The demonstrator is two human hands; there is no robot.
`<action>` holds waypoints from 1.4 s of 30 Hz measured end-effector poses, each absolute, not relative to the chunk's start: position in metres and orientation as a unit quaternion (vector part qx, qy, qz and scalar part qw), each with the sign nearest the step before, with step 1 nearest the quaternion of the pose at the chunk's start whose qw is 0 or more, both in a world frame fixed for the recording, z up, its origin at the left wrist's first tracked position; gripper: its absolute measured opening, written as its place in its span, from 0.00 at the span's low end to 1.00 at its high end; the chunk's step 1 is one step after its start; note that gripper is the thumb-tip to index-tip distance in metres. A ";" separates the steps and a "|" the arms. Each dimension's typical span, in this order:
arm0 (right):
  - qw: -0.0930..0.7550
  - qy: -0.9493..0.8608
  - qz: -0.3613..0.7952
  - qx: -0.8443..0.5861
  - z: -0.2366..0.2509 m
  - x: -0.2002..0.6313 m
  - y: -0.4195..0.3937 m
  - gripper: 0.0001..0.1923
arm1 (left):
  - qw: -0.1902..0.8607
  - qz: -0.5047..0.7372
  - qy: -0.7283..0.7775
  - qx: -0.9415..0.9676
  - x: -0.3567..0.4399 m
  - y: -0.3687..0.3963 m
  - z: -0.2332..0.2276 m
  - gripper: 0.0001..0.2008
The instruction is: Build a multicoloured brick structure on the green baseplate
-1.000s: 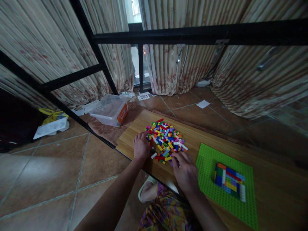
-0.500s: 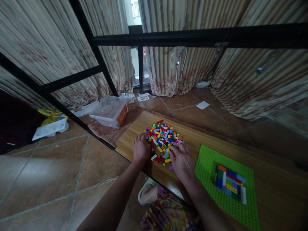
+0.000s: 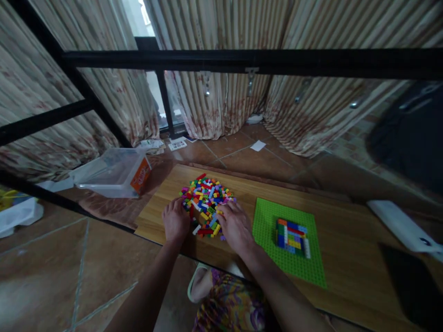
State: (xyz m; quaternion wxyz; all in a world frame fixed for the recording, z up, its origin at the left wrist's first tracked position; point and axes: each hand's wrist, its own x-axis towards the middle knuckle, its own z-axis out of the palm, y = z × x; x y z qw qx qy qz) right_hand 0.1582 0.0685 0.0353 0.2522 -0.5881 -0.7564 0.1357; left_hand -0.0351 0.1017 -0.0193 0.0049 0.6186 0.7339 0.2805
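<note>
A loose heap of small, many-coloured toy building bricks (image 3: 207, 196) lies on the wooden board. At its left edge is my left hand (image 3: 176, 222), fingers curled together and tips hidden. My right hand (image 3: 237, 227) reaches over the heap's right side with the fingers drawn together. A small yellow bit shows at those fingertips, too small to tell whether it is held. To the right of this hand lies a green studded baseplate (image 3: 268, 235). On it sits a flat rectangular build of bricks (image 3: 292, 237) in blue, red, yellow, white and orange.
The wooden table (image 3: 349, 258) runs off to the right, where a white object (image 3: 401, 223) and a dark flat object (image 3: 408, 281) lie. A clear plastic box (image 3: 112, 173) with an orange label stands on the floor at left. A black metal frame (image 3: 221, 62) crosses before curtains (image 3: 221, 101).
The view has swung to the right, so the table and heap appear further left. The white and dark objects at right have come into view. Both hands remain at the heap.
</note>
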 end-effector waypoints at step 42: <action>0.295 -0.509 0.114 -0.800 0.003 0.355 -0.019 0.21 | -0.001 0.269 0.732 0.626 -0.033 0.104 -0.015 0.18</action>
